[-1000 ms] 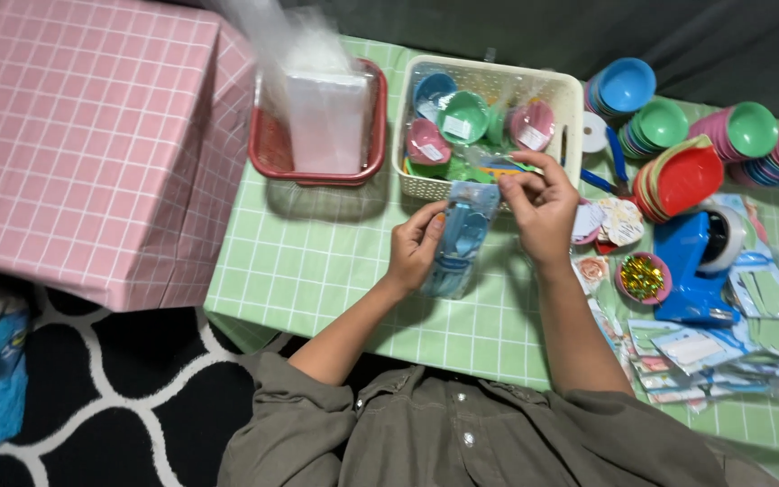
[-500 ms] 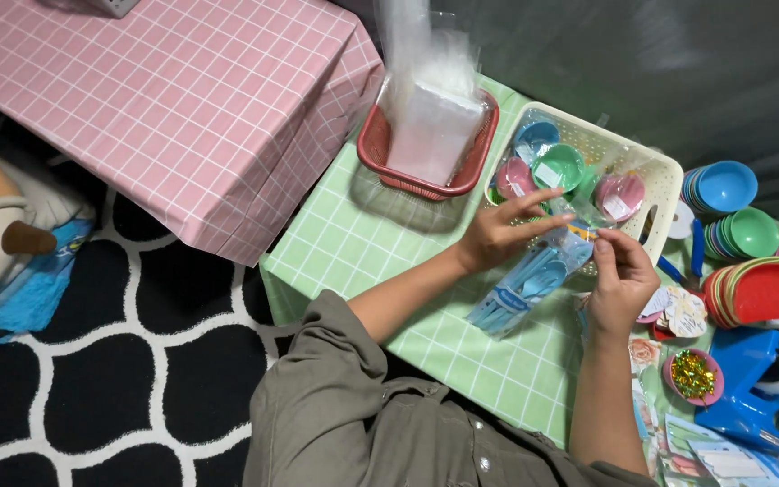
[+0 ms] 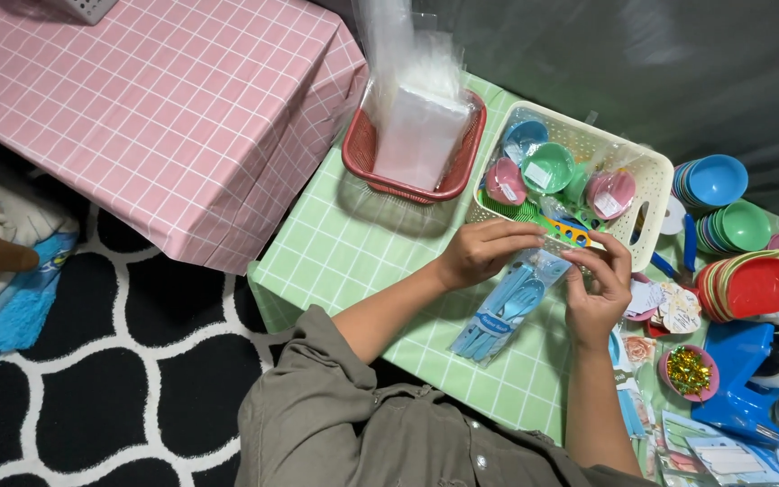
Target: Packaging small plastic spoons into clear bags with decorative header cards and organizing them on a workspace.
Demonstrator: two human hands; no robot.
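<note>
Head view: a clear packet of light-blue plastic cutlery [image 3: 507, 302] lies slanted on the green-checked desk [image 3: 353, 243], just at 6 o'clock of the white basket [image 3: 651, 171] that holds wrapped small bowls. The left hand [image 3: 480, 252] is closed on the packet's upper end, fingers curled together over the film; the right hand [image 3: 595, 287] pinches the same end from 3 o'clock, thumb and fingertips clamped on the film's edge. Judged: the mouth of the packet is being closed or folded. The film is best kept taut between both hands, the fold pressed flat and square, and the cutlery kept clear of the seam. The red basket [image 3: 362, 167] with clear bags stands at 10 o'clock, stacked coloured bowls [image 3: 723, 180] at 2 o'clock.
</note>
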